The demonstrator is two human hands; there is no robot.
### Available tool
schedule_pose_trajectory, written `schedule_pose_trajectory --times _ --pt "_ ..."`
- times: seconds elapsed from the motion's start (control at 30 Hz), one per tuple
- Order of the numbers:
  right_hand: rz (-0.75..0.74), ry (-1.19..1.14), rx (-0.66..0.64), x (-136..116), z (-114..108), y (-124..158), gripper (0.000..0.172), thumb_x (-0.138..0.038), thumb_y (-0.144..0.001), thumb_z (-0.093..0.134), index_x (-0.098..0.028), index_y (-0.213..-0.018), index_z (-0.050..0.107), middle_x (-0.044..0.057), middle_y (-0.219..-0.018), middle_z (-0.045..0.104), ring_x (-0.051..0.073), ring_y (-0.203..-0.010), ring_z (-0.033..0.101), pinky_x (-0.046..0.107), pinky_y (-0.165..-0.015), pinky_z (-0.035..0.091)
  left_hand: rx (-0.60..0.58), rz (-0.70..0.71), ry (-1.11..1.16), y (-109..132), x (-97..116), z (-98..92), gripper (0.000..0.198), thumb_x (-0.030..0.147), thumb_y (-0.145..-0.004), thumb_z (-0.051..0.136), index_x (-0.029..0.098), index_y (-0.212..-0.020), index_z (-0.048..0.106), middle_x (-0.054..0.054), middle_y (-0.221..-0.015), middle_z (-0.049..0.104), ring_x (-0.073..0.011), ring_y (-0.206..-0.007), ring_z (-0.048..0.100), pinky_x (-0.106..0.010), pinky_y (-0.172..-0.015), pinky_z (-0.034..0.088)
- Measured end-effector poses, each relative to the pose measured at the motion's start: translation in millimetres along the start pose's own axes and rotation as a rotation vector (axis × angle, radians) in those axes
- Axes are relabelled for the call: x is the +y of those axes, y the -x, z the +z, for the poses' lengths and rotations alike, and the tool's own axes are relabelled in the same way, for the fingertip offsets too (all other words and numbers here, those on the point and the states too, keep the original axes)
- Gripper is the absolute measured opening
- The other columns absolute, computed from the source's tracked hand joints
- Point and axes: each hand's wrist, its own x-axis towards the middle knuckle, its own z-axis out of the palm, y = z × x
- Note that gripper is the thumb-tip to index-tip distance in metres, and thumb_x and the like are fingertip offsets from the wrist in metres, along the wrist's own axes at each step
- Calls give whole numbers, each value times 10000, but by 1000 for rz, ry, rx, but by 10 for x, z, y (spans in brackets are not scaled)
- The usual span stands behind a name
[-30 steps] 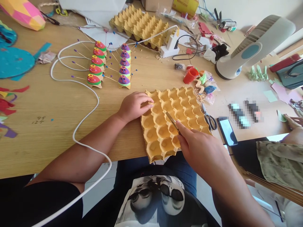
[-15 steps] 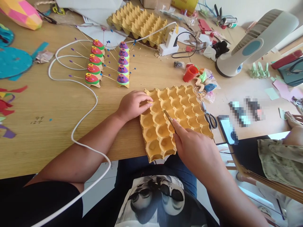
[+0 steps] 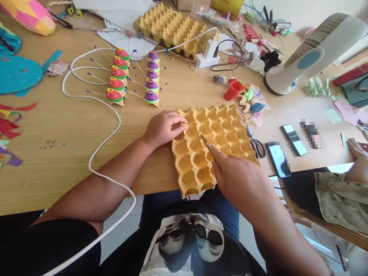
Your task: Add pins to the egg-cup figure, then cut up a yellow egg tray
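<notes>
A yellow cardboard egg tray [image 3: 227,130] lies at the near edge of the wooden table [image 3: 71,153], partly overhanging it. My left hand [image 3: 162,128] rests on the tray's left far corner, fingers curled over the rim, pressing it down. My right hand [image 3: 241,180] is closed around a thin knife blade [image 3: 206,141] whose tip sits in the tray's middle cups. Two rows of painted egg-cup figures [image 3: 116,76] with pins stand further back.
A white cable [image 3: 94,161] loops across the table and off its front edge. Scissors [image 3: 254,142], two phones [image 3: 277,159], a red cup [image 3: 232,90], a second egg tray [image 3: 169,28] and a fan [image 3: 310,57] lie around. Another person's hand [image 3: 356,147] shows at right.
The knife and my right hand shifted slightly along the tray's middle cups. My left hand stays put on the corner.
</notes>
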Motion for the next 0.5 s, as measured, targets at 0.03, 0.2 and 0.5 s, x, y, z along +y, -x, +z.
schedule_pose_trajectory --times 0.03,0.2,0.5 --pt "5 -4 -3 3 6 -4 619 -187 -992 546 -227 -1599 434 3 -749 743 164 -609 667 296 -493 250 -3 -1 0 0 0 0 210 351 -916 660 212 -999 794 -50 -1014 775 -221 -919 684 -345 -855 506" --pt "8 -5 -7 -4 33 -1 616 -205 -1003 539 -234 -1606 420 9 -756 743 164 -613 669 294 -493 248 -8 -12 3 1 3 -3 215 357 -917 656 213 -1000 793 -51 -1022 776 -218 -915 684 -341 -842 509" --pt "11 7 20 -16 60 40 605 -218 -1007 550 -244 -1599 429 0 -737 734 147 -586 650 295 -488 261 -11 -19 12 3 8 -8 219 369 -920 646 220 -992 788 -54 -1027 773 -222 -918 678 -348 -858 508"
